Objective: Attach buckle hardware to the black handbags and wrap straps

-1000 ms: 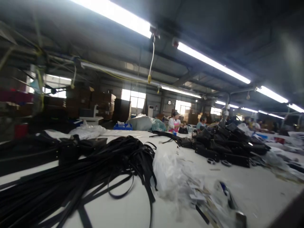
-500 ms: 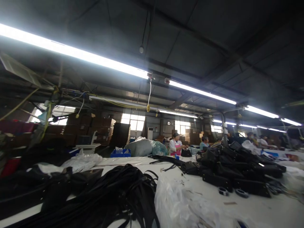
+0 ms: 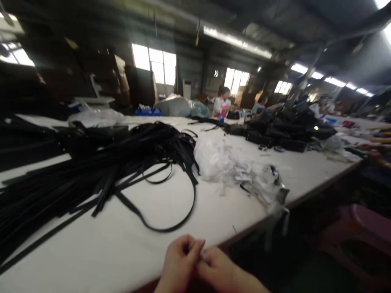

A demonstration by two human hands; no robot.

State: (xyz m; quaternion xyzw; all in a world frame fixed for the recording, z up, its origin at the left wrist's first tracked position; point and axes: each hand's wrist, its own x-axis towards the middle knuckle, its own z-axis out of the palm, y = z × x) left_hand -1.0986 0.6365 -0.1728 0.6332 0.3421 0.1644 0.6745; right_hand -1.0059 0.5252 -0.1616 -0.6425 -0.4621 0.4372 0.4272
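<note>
My left hand (image 3: 181, 260) and my right hand (image 3: 217, 266) meet at the near edge of the white table (image 3: 146, 248), at the bottom of the view. Both are closed, thumbs and fingers pinched together and nearly touching each other. Something small and pale may show between them, too blurred to name. A heap of long black straps (image 3: 100, 162) lies on the table to the left. One strap curls out in a loop just beyond my hands.
Crumpled clear plastic (image 3: 210, 156) and scraps lie right of the straps, some hanging over the edge. Farther back are a pile of black bags (image 3: 284, 128) and a blue bin (image 3: 148, 111). A pink stool (image 3: 366, 224) stands at right. A person (image 3: 222, 103) works across the table.
The view has tipped downward from the ceiling lights to the table. Both of my hands, out of sight before, now show at the bottom.
</note>
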